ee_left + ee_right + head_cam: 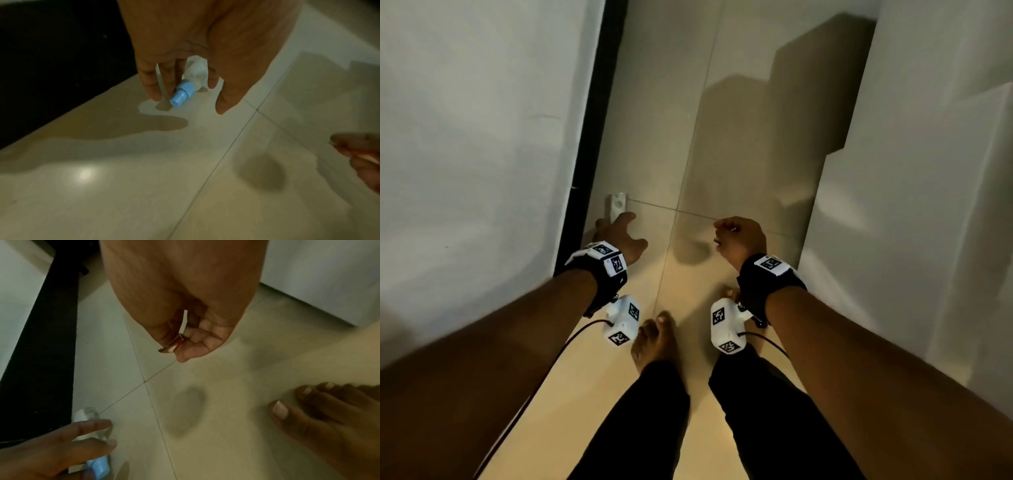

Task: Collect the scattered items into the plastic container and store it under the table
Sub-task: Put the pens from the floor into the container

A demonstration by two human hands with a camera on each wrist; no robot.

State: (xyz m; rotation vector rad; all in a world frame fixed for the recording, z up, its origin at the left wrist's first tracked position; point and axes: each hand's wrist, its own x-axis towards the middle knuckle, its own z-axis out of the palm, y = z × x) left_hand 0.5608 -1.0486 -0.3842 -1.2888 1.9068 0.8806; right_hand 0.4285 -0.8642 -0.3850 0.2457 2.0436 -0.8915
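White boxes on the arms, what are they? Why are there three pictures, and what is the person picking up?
The white boxes are little cameras strapped to a person's wrists. There is no robot here, just two bare hands.

The big picture comes from a camera on the person's head. It looks down at the arms, the feet and the tiled floor. The other two pictures come from the wrist cameras, each looking along its own hand.

On the floor lies a clear, blue-capped bottle. The left hand reaches down over it with fingers spread, not closed round it. The right hand pinches a small flat thing, red and white. It is too blurry to say what it is.
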